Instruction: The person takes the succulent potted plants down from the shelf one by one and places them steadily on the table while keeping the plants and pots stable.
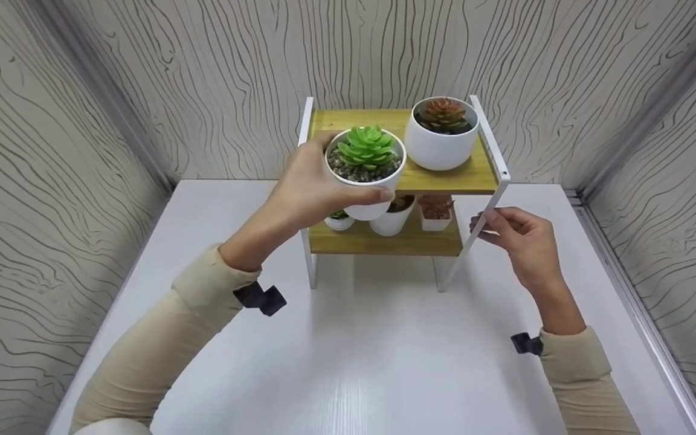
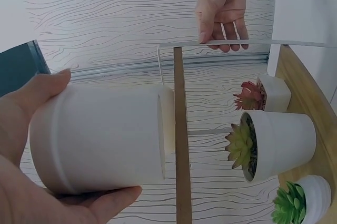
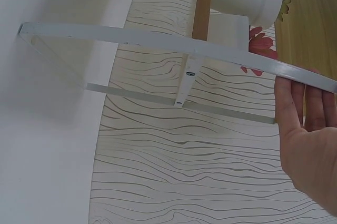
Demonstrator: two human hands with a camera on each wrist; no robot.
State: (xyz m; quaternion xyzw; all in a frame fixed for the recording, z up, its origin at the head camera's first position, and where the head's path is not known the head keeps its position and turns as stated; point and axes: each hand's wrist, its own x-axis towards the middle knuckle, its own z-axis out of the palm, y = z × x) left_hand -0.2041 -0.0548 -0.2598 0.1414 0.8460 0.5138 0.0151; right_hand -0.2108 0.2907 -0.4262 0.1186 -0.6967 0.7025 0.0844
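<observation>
My left hand (image 1: pixel 312 184) grips a white round pot (image 2: pixel 105 137) holding a green succulent (image 1: pixel 367 147) in pebbles. Thumb and fingers wrap its sides, and the pot is held upright at the front edge of the top wooden board (image 1: pixel 348 118). Whether its base touches the board cannot be told. My right hand (image 1: pixel 526 241) pinches the white metal frame (image 3: pixel 142 38) of the two-tier plant stand at its right front leg, thumb on one side and fingers on the other. Another white pot (image 1: pixel 441 145) with a reddish-brown succulent (image 1: pixel 443 113) stands at the top board's right.
On the lower board (image 1: pixel 384 244) are several small white pots: one with a green plant (image 2: pixel 289 203), a tapered middle pot (image 2: pixel 287 142), and a square one with a red plant (image 2: pixel 250 96). The stand is on a white table (image 1: pixel 372 344) between patterned walls (image 1: pixel 233 72).
</observation>
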